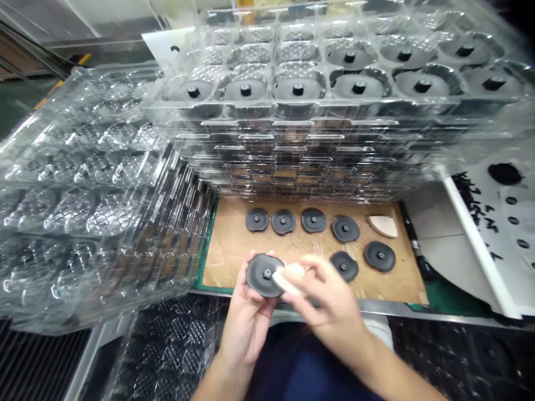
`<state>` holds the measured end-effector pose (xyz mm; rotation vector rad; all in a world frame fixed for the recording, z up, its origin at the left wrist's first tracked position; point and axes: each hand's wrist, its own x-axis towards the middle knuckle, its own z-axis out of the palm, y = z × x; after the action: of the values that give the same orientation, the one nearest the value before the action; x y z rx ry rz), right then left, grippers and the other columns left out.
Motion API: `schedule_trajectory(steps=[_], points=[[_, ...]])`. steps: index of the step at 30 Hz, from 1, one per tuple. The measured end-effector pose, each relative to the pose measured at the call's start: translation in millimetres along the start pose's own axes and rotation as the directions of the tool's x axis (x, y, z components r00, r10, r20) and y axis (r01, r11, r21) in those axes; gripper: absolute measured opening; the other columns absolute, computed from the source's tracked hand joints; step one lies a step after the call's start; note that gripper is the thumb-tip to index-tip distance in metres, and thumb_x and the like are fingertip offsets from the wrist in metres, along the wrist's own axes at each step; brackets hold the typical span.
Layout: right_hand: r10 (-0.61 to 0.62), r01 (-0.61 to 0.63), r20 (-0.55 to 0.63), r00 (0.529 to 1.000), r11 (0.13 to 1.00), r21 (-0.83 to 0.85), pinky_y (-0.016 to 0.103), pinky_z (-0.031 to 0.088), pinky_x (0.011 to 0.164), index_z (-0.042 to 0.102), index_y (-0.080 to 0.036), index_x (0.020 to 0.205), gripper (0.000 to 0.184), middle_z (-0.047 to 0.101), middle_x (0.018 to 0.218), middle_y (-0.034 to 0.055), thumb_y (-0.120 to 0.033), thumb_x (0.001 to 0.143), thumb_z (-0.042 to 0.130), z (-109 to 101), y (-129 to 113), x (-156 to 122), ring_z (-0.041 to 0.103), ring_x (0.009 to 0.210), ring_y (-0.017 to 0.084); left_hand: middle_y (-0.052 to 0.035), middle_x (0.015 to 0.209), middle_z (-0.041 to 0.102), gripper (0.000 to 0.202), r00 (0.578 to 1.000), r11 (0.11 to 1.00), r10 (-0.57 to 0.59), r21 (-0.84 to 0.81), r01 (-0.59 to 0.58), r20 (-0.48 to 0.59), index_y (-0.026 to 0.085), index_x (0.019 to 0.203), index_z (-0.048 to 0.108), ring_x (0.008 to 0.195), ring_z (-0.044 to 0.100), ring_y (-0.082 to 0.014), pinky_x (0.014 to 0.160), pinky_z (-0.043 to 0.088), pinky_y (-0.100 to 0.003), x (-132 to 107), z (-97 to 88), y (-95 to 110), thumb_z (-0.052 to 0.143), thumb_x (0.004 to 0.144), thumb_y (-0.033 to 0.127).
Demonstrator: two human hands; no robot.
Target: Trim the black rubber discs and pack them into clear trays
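Observation:
My left hand (246, 317) holds a black rubber disc (262, 275) with a short central stud, its fingers behind the rim. My right hand (330, 292) pinches a cream foam wedge (289, 278) and presses it against the disc's face. Several similar black discs (345, 229) lie flat on a brown cardboard sheet (309, 250) just beyond my hands. A second cream foam wedge (383, 225) rests on the cardboard at the right. Above the cardboard, a clear plastic tray (321, 72) holds several discs in its pockets, stud up.
A tall stack of clear trays (292, 156) stands behind the cardboard. More clear trays (83, 200) are heaped at the left. A white panel (497, 223) with black crumbs and holes lies at the right. A metal bench edge (376, 305) runs in front of the cardboard.

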<state>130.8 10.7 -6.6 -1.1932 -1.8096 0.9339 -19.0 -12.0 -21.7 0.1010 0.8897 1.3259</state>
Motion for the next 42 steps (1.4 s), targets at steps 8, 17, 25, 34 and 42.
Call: schedule_trajectory(steps=[8,17,25,34,42], points=[[-0.125,0.125,0.011,0.992,0.988,-0.093,0.026,0.054,0.065,0.067,-0.019,0.109,0.026,0.054,0.102,0.0094,-0.018,0.087,0.053,-4,-14,-1,0.055,0.068,0.011,0.0012,0.111,0.068,0.049,0.997,0.996,0.077,0.044,-0.076,-0.009,0.034,0.104,0.063,0.1,0.065,-0.0169,0.084,0.053,-0.023,-10,11.5,4,0.081,0.058,0.032],[-0.177,0.18,0.046,0.983,0.98,-0.081,0.024,0.055,0.066,0.067,-0.019,0.109,0.027,0.055,0.103,0.0096,-0.019,0.087,0.053,-9,-20,-7,0.057,0.07,0.012,0.002,0.11,0.068,0.051,0.997,0.997,0.067,0.043,-0.066,-0.032,0.035,0.102,0.064,0.098,0.066,-0.0173,0.081,0.054,-0.022,-14,16.9,3,0.082,0.054,0.033],[-0.152,0.152,0.003,0.988,0.987,-0.051,0.025,0.055,0.065,0.068,-0.021,0.11,0.027,0.056,0.103,0.0093,-0.019,0.086,0.055,-12,-19,-6,0.057,0.068,0.011,0.0036,0.108,0.07,0.054,0.996,0.994,0.081,0.077,-0.079,-0.022,0.036,0.1,0.064,0.099,0.066,-0.0184,0.081,0.054,-0.023,-17,23.1,4,0.085,0.05,0.029],[-0.112,0.112,-0.043,0.993,0.994,-0.005,0.027,0.056,0.065,0.069,-0.025,0.108,0.026,0.06,0.1,0.0081,-0.02,0.086,0.055,-14,-9,-9,0.06,0.071,0.013,0.0019,0.113,0.067,0.049,0.994,0.986,0.099,0.141,-0.092,-0.044,0.037,0.102,0.064,0.101,0.065,-0.0181,0.08,0.054,-0.022,-15,21.4,1,0.082,0.058,0.024],[-0.129,0.126,-0.147,0.981,0.992,-0.029,0.028,0.053,0.071,0.068,-0.019,0.109,0.026,0.054,0.112,0.0114,-0.017,0.089,0.051,-21,-18,10,0.057,0.087,0.016,0.0017,0.106,0.071,0.049,0.995,0.989,0.1,0.113,-0.097,-0.019,0.034,0.098,0.068,0.102,0.065,-0.0168,0.084,0.052,-0.019,-17,33.5,-2,0.085,0.053,0.024]])
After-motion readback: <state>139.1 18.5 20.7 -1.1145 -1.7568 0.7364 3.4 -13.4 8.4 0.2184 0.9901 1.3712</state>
